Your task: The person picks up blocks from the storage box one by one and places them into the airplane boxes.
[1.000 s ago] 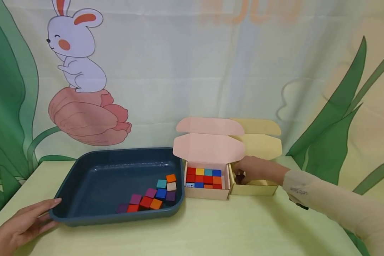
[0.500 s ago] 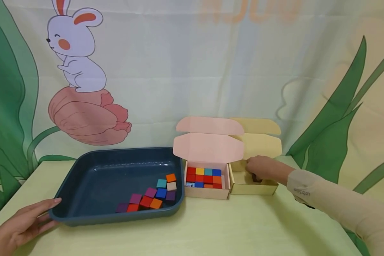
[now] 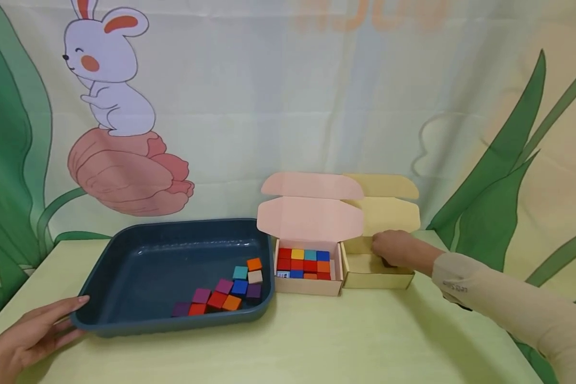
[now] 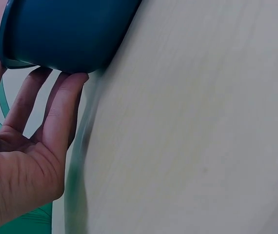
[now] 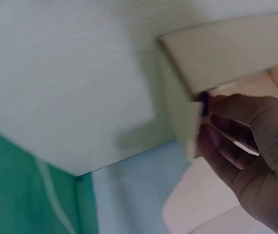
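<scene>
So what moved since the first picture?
The right grip moved rightward inside the open yellow cardboard box, carrying a dark block. Nothing was visibly let go. The left grip stayed on the dark blue tray; the colored cubes there and in the pink cardboard box look unchanged.

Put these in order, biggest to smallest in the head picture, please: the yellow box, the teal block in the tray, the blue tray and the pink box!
1. Blue tray
2. Pink box and yellow box: unsure, because the pink one hides part of the yellow one.
3. Teal block
</scene>
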Tool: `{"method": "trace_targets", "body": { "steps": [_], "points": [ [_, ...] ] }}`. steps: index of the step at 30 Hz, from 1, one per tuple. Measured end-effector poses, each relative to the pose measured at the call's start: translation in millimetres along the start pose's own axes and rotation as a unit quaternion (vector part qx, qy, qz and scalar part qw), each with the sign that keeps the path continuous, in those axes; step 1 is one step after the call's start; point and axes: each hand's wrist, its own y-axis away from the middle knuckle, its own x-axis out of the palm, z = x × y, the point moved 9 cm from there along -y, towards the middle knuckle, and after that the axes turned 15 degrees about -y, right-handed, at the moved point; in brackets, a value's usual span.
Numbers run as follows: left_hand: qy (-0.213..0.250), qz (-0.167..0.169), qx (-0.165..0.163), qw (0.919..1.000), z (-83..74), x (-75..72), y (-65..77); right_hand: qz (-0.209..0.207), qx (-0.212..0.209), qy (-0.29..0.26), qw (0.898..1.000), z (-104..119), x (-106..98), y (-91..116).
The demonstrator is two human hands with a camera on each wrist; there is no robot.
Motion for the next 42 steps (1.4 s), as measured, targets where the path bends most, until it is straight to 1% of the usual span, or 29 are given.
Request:
{"method": "trace_targets", "body": {
  "steps": [3, 5, 10, 12, 14, 17, 20, 22, 24, 27, 30, 33, 35, 38, 42],
  "points": [
    [-0.003, 0.0, -0.003, 1.0, 0.9, -1.7, -0.5, 0.008, 0.0, -0.058, 0.998, 14.0, -13.7, -9.0],
    [-0.002, 0.002, -0.002, 1.0, -0.4, -2.2, -1.4, 0.003, -0.019, -0.098, 0.995, 31.7, -30.1, -19.3],
    [0.003, 0.01, 0.009, 0.9999, -0.7, 0.0, -0.2, -0.02, -0.092, -0.168, 0.981, 94.7, -75.7, -55.7],
    [0.008, 0.013, 0.012, 0.9998, 0.7, 1.2, 1.1, -0.014, -0.107, -0.19, 0.976, 121.2, -86.7, -72.5],
    [0.009, 0.015, 0.013, 0.9998, 0.0, 2.5, 1.8, -0.003, -0.127, -0.199, 0.972, 148.4, -93.3, -89.2],
    [0.011, 0.012, 0.014, 0.9998, -2.7, 2.2, 2.4, 0.035, -0.155, -0.2, 0.967, 191.0, -96.8, -115.7],
    [0.011, 0.009, 0.016, 0.9998, -6.4, 1.5, 2.8, 0.084, -0.184, -0.166, 0.965, 234.4, -94.0, -142.8],
    [0.013, 0.013, 0.016, 0.9997, -7.6, 2.5, 3.3, 0.118, -0.202, -0.14, 0.962, 262.2, -88.4, -160.0],
    [0.014, 0.025, 0.02, 0.9994, -6.7, 4.3, 4.3, 0.15, -0.215, -0.123, 0.957, 288.2, -80.6, -174.2],
    [0.016, 0.029, 0.015, 0.9993, -1.7, 5.1, 6.3, 0.196, -0.226, -0.125, 0.946, 321.4, -66.2, -190.2],
    [0.017, 0.03, 0.01, 0.9994, 1.4, 3.3, 5.6, 0.237, -0.218, -0.115, 0.94, 340.4, -52.7, -201.2],
    [0.017, 0.03, 0.004, 0.9994, 3.9, 2.9, 4.9, 0.265, -0.209, -0.093, 0.937, 347.2, -43.6, -206.6],
    [0.016, 0.027, -0.001, 0.9995, 5.4, 3.0, 4.3, 0.272, -0.211, -0.083, 0.935, 348.8, -41.1, -208.4],
    [0.009, 0.012, -0.011, 0.9998, 6.2, 1.6, 3.7, 0.283, -0.212, -0.099, 0.93, 349.0, -39.8, -210.1],
    [0.002, 0.006, -0.008, 0.9999, 0.7, -1.3, 2.1, 0.279, -0.205, -0.125, 0.93, 345.4, -42.7, -213.3]
  ]
}}
